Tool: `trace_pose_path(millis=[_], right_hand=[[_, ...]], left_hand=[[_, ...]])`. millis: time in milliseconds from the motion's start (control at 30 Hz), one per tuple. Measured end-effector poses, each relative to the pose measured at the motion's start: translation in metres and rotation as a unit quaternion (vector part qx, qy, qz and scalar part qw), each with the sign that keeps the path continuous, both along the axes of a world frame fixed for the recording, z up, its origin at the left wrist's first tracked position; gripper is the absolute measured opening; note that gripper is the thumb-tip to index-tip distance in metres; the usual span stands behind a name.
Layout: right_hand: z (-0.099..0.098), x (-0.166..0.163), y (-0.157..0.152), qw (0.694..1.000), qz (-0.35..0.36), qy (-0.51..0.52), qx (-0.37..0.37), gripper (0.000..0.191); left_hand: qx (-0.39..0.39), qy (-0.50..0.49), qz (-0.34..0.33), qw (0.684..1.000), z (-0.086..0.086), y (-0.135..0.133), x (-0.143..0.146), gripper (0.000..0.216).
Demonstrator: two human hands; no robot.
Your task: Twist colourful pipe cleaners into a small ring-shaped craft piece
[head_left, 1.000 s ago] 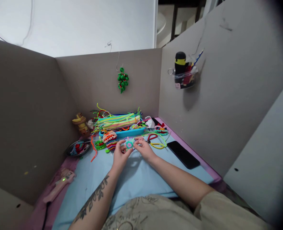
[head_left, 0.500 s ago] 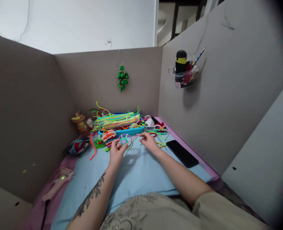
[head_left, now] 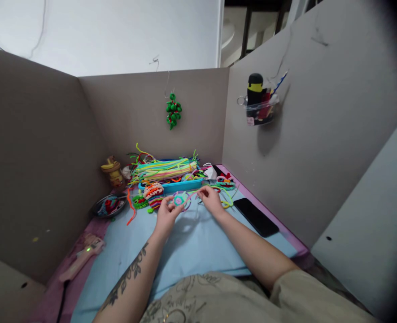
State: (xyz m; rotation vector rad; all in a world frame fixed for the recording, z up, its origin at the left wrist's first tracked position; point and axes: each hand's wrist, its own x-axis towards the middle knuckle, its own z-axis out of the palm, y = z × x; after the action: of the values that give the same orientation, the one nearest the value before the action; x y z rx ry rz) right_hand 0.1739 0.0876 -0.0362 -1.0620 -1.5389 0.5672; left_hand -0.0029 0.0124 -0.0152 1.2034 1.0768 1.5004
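Note:
Between finger and thumb, my left hand [head_left: 167, 214] grips a small round pipe-cleaner piece [head_left: 181, 199], teal and pink in the middle with a purple ring around it. My right hand [head_left: 212, 202] is closed in a pinch on a pink pipe cleaner [head_left: 192, 195], which stretches across to the round piece. Both hands are above the light blue cloth [head_left: 198, 249]. Just behind them stands a blue tray [head_left: 185, 185] heaped with bundled pipe cleaners [head_left: 167, 169]. Beside my left hand lies a striped, orange-topped pipe-cleaner piece [head_left: 154, 192].
At the left are a dark bowl [head_left: 97, 213] of coloured pieces and a pink glue gun [head_left: 82, 261] with a green light. A black phone [head_left: 256, 217] lies at the right. Grey panels enclose the table; a clear tool holder [head_left: 261, 112] and a green ornament [head_left: 173, 111] hang on them.
The round piece and my left hand have shifted slightly right, closer to my right hand. The piece has turned a little, and the pink span between the hands looks shorter.

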Motion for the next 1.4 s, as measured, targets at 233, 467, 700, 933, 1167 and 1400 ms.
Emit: trace_pose_path(millis=[233, 467, 700, 933, 1167, 1400], right_hand=[[0.021, -0.003, -0.022, 0.997, 0.007, 0.019, 0.075, 0.020], [0.034, -0.008, -0.040, 0.992, 0.036, 0.062, 0.101, 0.013], [0.040, -0.016, -0.052, 0.990, 0.077, 0.071, 0.095, 0.011], [0.027, -0.019, -0.035, 0.970, 0.130, 0.191, -0.074, 0.015], [0.024, -0.019, -0.033, 0.950, 0.228, 0.111, -0.182, 0.012], [0.022, -0.025, -0.037, 0.943, 0.215, 0.158, -0.200, 0.023]], left_hand=[[-0.024, -0.007, 0.028, 0.999, 0.002, 0.002, -0.003, 0.050], [-0.018, 0.022, -0.006, 1.000, -0.005, 0.005, -0.004, 0.048], [-0.016, 0.033, -0.040, 0.999, -0.005, 0.002, -0.001, 0.047], [0.038, 0.110, -0.034, 0.993, -0.006, 0.001, -0.001, 0.043], [0.062, 0.126, -0.014, 0.990, -0.006, 0.000, -0.001, 0.042], [0.091, 0.122, 0.050, 0.987, -0.002, -0.002, -0.001, 0.037]])
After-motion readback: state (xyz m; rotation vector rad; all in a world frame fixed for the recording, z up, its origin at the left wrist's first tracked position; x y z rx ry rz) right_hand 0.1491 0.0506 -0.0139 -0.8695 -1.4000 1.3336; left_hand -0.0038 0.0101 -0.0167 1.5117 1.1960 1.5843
